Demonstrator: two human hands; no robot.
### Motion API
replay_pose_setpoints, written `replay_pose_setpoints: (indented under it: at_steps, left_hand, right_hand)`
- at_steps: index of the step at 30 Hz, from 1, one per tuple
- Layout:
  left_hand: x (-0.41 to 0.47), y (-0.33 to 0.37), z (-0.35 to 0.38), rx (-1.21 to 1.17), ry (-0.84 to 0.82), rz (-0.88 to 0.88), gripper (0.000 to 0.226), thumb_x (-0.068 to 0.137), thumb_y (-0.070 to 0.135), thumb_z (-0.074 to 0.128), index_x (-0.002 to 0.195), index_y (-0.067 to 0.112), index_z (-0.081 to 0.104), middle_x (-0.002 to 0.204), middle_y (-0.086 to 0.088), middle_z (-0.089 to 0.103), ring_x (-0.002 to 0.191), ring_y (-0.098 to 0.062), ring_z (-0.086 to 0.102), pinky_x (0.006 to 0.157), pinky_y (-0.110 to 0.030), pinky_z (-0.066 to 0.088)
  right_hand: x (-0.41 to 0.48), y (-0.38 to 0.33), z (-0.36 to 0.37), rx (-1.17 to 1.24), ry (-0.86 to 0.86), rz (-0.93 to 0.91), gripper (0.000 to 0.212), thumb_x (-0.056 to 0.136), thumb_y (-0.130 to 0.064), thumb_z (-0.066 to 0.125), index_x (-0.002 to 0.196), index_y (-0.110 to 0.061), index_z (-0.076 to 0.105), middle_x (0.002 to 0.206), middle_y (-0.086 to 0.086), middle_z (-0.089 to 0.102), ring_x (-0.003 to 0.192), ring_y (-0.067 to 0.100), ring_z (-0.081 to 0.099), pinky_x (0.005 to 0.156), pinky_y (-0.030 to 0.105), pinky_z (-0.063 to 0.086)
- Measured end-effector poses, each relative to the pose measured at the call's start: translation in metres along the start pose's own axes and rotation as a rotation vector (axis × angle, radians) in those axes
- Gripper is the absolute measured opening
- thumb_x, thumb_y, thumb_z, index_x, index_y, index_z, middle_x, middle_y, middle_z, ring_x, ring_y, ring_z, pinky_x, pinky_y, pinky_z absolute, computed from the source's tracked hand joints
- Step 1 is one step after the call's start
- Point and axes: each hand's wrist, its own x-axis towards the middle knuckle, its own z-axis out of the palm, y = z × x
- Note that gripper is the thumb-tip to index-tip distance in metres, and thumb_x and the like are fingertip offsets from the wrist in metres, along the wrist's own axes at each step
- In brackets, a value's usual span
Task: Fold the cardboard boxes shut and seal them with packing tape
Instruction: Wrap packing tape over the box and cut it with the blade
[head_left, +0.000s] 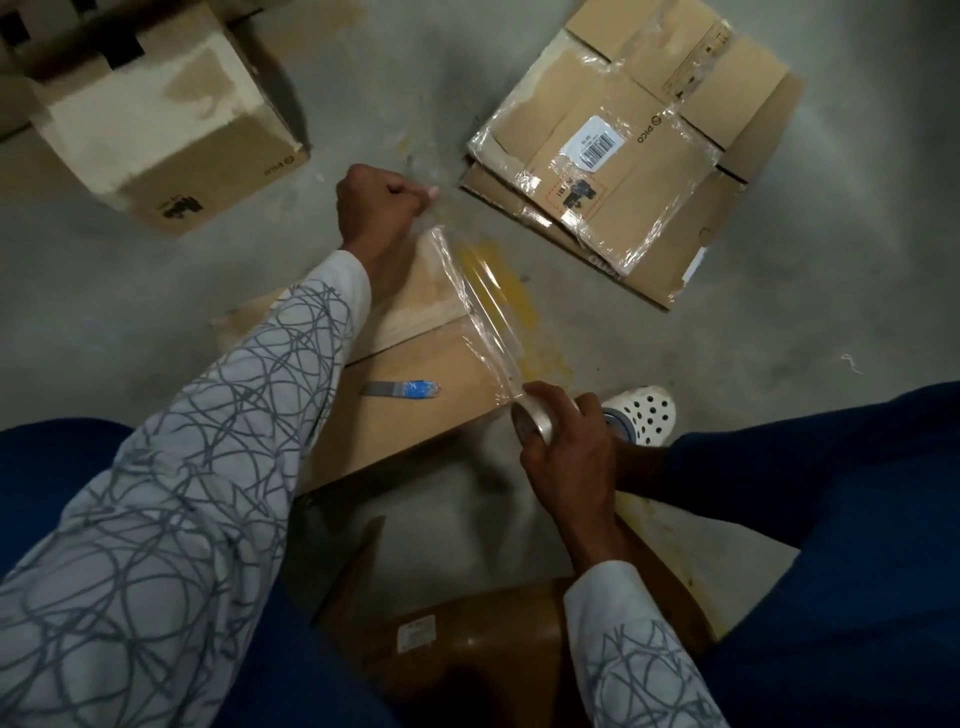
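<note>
While our right hand (566, 447) curls round the tape roll (540, 423) at the near corner of the cardboard box (415, 410) between our knees, a clear strip of tape (483, 296) runs from the roll to our left hand (376, 208), which is clenched and pinches the free end beyond the box's far edge. The strip hangs taut over the right side of the lid, not yet pressed down as far as we can tell. A blue-handled knife (402, 388) lies on the lid, near the flap seam. We judge that sealing is in hand: flaps folded, tape drawn out. Next we must lower the strip across the seam, smooth it flat and cut it. Farther off, a taped flattened box (623, 156) lies to the right and an upright box (171, 119) to the left.
</note>
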Motion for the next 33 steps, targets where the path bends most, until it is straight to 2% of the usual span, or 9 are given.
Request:
replay_pose_setpoints:
  at_steps: [3, 7, 15, 20, 24, 27, 28, 30, 33]
  left_hand:
    - [0.009, 0.003, 0.006, 0.103, -0.074, 0.032, 0.025, 0.072, 0.041, 0.088, 0.086, 0.022, 0.082, 0.077, 0.01, 0.076, 0.072, -0.001, 0.07, 0.078, -0.025, 0.06]
    - [0.02, -0.001, 0.006, 0.189, -0.116, 0.043, 0.029, 0.072, 0.045, 0.088, 0.087, 0.02, 0.082, 0.078, 0.007, 0.076, 0.073, -0.006, 0.071, 0.08, -0.031, 0.062]
    - [0.023, -0.017, 0.003, 0.17, -0.129, 0.0, 0.029, 0.07, 0.047, 0.085, 0.082, 0.021, 0.082, 0.076, 0.005, 0.076, 0.074, -0.006, 0.071, 0.081, -0.032, 0.061]
    - [0.019, -0.019, 0.007, 0.132, -0.162, -0.02, 0.028, 0.07, 0.046, 0.086, 0.083, 0.021, 0.082, 0.074, 0.007, 0.076, 0.074, -0.006, 0.072, 0.078, -0.028, 0.06]
    - [0.016, -0.023, 0.011, 0.117, -0.161, -0.098, 0.033, 0.065, 0.048, 0.086, 0.077, 0.018, 0.081, 0.075, 0.003, 0.077, 0.074, -0.01, 0.074, 0.079, -0.032, 0.062]
    - [0.01, -0.026, 0.016, 0.083, -0.107, -0.173, 0.035, 0.06, 0.051, 0.086, 0.063, 0.018, 0.074, 0.063, 0.009, 0.071, 0.062, -0.009, 0.069, 0.074, -0.032, 0.062]
    - [0.007, -0.025, 0.016, 0.096, -0.087, -0.18, 0.035, 0.06, 0.052, 0.085, 0.064, 0.019, 0.073, 0.064, 0.012, 0.07, 0.063, -0.009, 0.068, 0.074, -0.031, 0.062]
    - [0.003, -0.024, 0.017, 0.148, -0.072, -0.171, 0.042, 0.062, 0.055, 0.085, 0.084, 0.02, 0.077, 0.082, 0.01, 0.073, 0.078, -0.011, 0.07, 0.083, -0.031, 0.06]
    - [0.001, -0.02, 0.013, 0.271, -0.011, -0.193, 0.06, 0.078, 0.05, 0.078, 0.125, 0.016, 0.062, 0.127, -0.003, 0.065, 0.113, -0.025, 0.063, 0.093, -0.032, 0.05]
  right_hand:
    - [0.003, 0.003, 0.003, 0.024, -0.034, 0.033, 0.033, 0.098, -0.036, 0.064, 0.132, -0.033, 0.064, 0.11, 0.005, 0.058, 0.089, 0.01, 0.047, 0.067, 0.001, 0.023]
    - [0.005, 0.002, 0.006, 0.036, -0.064, 0.022, 0.035, 0.099, -0.034, 0.063, 0.134, -0.034, 0.063, 0.109, 0.004, 0.057, 0.087, 0.008, 0.047, 0.064, 0.001, 0.029]
    - [0.008, 0.0, 0.011, -0.009, -0.086, 0.039, 0.037, 0.099, -0.034, 0.063, 0.135, -0.035, 0.061, 0.112, 0.006, 0.056, 0.09, 0.011, 0.045, 0.064, 0.004, 0.022]
    - [0.007, 0.001, 0.011, -0.031, -0.077, 0.069, 0.036, 0.098, -0.035, 0.064, 0.134, -0.034, 0.063, 0.114, 0.009, 0.059, 0.096, 0.025, 0.06, 0.067, 0.02, 0.034]
    - [0.008, 0.004, 0.012, -0.025, -0.096, 0.086, 0.039, 0.098, -0.032, 0.064, 0.136, -0.034, 0.061, 0.117, 0.009, 0.057, 0.101, 0.025, 0.06, 0.064, 0.005, 0.023]
    - [0.008, 0.003, 0.011, -0.003, -0.093, 0.101, 0.037, 0.099, -0.036, 0.063, 0.136, -0.036, 0.06, 0.119, 0.009, 0.057, 0.103, 0.025, 0.059, 0.066, 0.004, 0.022]
    - [0.008, 0.002, 0.012, 0.002, -0.094, 0.106, 0.036, 0.1, -0.036, 0.063, 0.136, -0.036, 0.06, 0.12, 0.009, 0.057, 0.104, 0.026, 0.059, 0.066, 0.005, 0.023]
    - [0.008, 0.003, 0.012, 0.006, -0.09, 0.101, 0.037, 0.1, -0.036, 0.063, 0.136, -0.036, 0.06, 0.121, 0.009, 0.057, 0.103, 0.025, 0.059, 0.066, 0.005, 0.024]
    - [0.007, 0.004, 0.013, 0.002, -0.084, 0.094, 0.036, 0.1, -0.036, 0.063, 0.136, -0.036, 0.06, 0.12, 0.009, 0.056, 0.103, 0.025, 0.059, 0.065, 0.006, 0.024]
